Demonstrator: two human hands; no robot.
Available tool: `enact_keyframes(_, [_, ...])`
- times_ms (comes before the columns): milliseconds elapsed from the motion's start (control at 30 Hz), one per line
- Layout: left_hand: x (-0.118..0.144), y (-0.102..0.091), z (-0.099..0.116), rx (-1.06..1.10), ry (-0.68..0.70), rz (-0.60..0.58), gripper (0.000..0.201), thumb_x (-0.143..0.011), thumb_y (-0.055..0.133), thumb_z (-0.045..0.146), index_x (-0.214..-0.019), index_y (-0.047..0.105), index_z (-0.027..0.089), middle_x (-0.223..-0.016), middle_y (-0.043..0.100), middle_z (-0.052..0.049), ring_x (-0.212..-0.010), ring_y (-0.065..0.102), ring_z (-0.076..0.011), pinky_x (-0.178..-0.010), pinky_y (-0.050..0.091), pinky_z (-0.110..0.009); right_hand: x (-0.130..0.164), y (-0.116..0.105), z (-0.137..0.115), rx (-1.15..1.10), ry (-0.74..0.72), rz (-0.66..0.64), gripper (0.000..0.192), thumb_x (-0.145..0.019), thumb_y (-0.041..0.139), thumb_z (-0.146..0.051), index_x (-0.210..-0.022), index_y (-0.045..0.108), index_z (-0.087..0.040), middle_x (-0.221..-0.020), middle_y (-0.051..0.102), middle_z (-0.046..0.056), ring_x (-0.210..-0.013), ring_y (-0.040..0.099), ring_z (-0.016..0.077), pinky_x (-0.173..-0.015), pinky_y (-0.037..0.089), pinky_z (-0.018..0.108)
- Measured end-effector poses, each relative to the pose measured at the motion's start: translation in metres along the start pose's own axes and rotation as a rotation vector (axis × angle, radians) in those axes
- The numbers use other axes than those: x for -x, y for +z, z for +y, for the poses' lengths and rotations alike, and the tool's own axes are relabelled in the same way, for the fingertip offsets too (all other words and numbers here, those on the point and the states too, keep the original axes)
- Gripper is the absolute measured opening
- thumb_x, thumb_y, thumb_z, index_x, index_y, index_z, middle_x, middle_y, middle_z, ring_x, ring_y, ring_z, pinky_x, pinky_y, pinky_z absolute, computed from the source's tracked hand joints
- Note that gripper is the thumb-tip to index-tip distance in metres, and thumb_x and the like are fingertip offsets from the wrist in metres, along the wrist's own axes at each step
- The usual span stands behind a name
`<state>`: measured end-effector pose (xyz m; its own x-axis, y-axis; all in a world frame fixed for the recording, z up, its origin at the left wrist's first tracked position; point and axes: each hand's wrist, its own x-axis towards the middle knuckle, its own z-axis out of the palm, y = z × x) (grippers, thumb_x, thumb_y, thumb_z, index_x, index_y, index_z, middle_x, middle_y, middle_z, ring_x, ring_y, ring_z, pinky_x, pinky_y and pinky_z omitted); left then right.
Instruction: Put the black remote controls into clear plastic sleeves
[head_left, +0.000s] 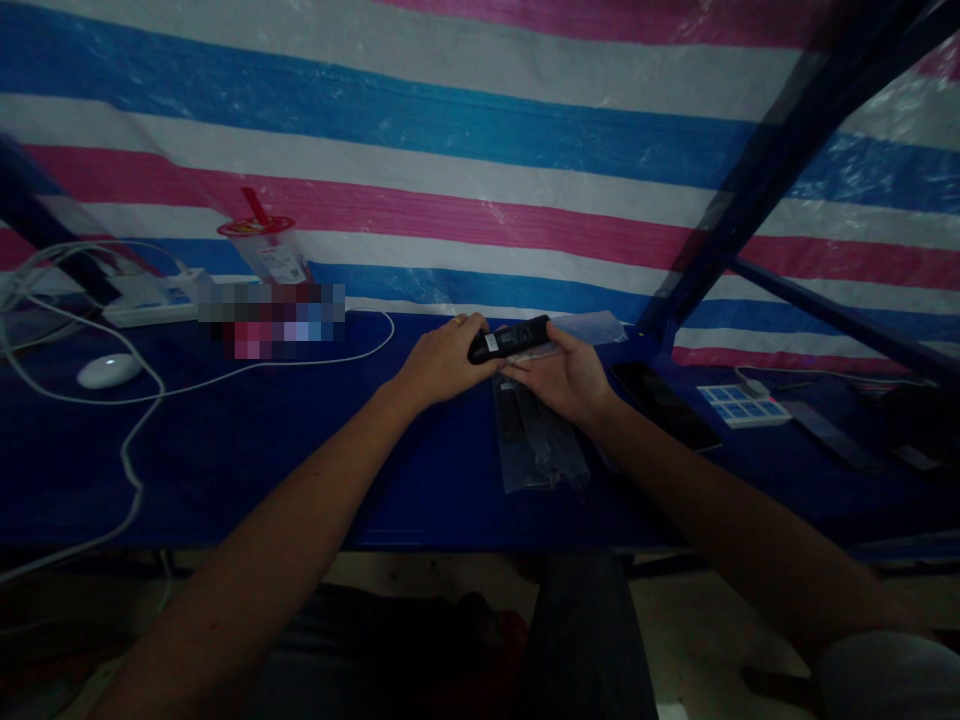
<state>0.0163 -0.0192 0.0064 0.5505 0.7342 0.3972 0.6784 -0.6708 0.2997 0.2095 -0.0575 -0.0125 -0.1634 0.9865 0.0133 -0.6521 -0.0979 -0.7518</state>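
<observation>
Both hands hold a slim black oblong object [517, 341] with a small white label, a little above the table; its exact kind does not show. My left hand [442, 358] has its fingers wrapped round the near-left end. At the other end, my right hand [574, 378] supports it with the thumb at the tip and the fingers stretched underneath. Clear plastic bags [551, 450] with something dark inside lie below my right hand. Another clear plastic sheet or bag [600, 326] sticks out behind that hand.
On the blue table [420, 480] stand a lidded cup [274, 250], a white mouse [109, 371], and a looping white cable [131, 460] at left. A black tablet-like slab [667, 405] and a white power strip [742, 406] lie at right. A blue frame post [750, 210] rises behind.
</observation>
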Motion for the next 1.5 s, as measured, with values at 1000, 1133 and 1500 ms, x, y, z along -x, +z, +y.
enact_keyframes(1000, [-0.004,0.005,-0.015,0.443,-0.084,0.01,0.068,-0.071,0.079,0.056,-0.121,0.053,0.019,-0.106,0.065,-0.01,-0.087,0.062,-0.0214,-0.071,0.045,-0.032,-0.002,-0.003,0.007,0.041,-0.123,0.052,0.016,-0.077,0.067,-0.011,-0.089,0.065,-0.021,-0.093,0.074,0.004,-0.096,0.069,0.0213,-0.1,0.052,0.042])
enact_keyframes(1133, [-0.006,0.003,-0.02,0.6,-0.326,-0.031,0.051,-0.072,0.079,0.056,-0.1,0.059,0.018,-0.088,0.064,-0.007,-0.07,0.06,-0.0181,-0.06,0.044,-0.031,-0.004,-0.004,0.008,-0.001,-0.185,0.136,0.022,-0.072,0.065,-0.007,-0.087,0.061,-0.022,-0.088,0.072,0.001,-0.091,0.069,0.0188,-0.098,0.052,0.04])
enact_keyframes(1500, [-0.007,0.0,-0.028,0.968,-0.52,-0.102,0.037,-0.065,0.091,0.024,-0.092,0.067,0.016,-0.077,0.065,-0.006,-0.062,0.06,-0.0148,-0.055,0.042,-0.028,-0.003,-0.001,0.003,-0.025,-0.109,0.179,0.01,-0.079,0.07,-0.016,-0.078,0.061,-0.02,-0.086,0.068,0.003,-0.091,0.064,0.0174,-0.099,0.052,0.037])
